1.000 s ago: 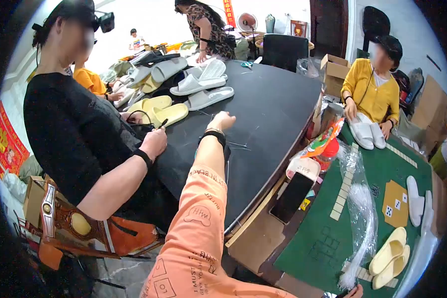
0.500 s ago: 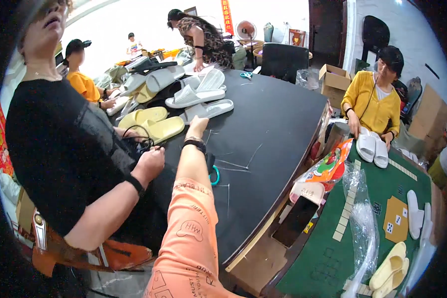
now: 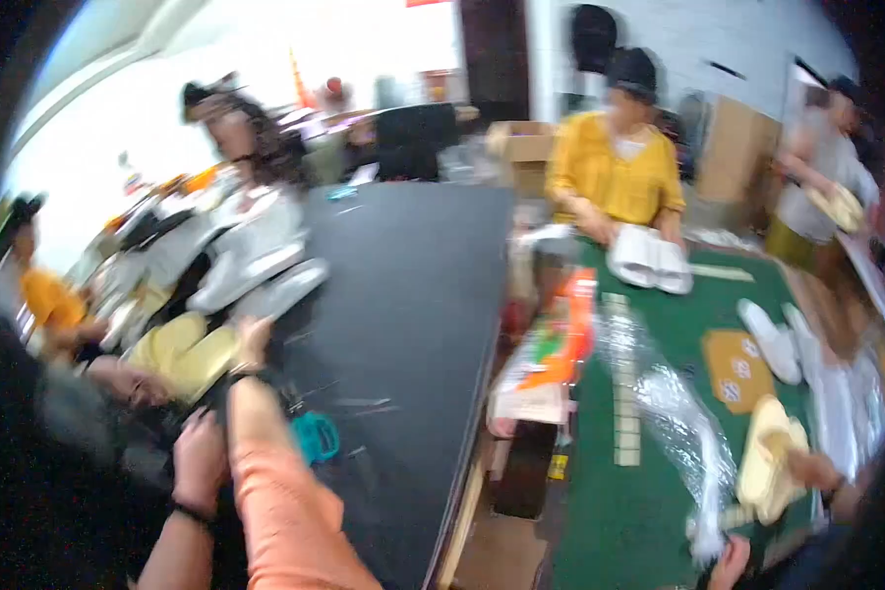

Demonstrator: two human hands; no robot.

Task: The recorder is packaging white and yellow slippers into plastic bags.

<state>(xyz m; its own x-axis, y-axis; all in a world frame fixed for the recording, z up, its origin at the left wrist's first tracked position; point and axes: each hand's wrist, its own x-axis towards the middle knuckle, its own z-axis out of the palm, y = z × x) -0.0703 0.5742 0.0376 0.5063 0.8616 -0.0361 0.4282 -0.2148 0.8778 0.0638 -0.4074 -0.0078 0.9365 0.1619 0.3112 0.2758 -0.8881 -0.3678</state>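
My left hand [image 3: 254, 344], at the end of an orange sleeve, reaches over the black table [image 3: 408, 324]. Its fingers look closed beside the near end of a grey slipper [image 3: 290, 285]; blur hides whatever may be between them. Pale yellow slippers [image 3: 206, 362] lie just left of it, and a heap of white and grey slippers [image 3: 251, 246] spreads behind. Teal-handled scissors [image 3: 315, 438] rest right of my forearm. Close on the left is another person's hand [image 3: 200, 454] with a dark wristband. My right hand is out of view.
A green table [image 3: 600, 511] on the right bears clear plastic wrap [image 3: 683, 418], white tiles and a phone [image 3: 528, 467]. Across it a person in yellow [image 3: 615, 167] handles white slippers [image 3: 649, 261]. Another person's hand [image 3: 806, 470] is at yellow slippers [image 3: 769, 462] at lower right.
The view has swung right and blurred, so the black table sits farther left. Someone holding slippers shows at far right, and dark-sleeved hands appear at lower right. My hand stays near the grey slipper.
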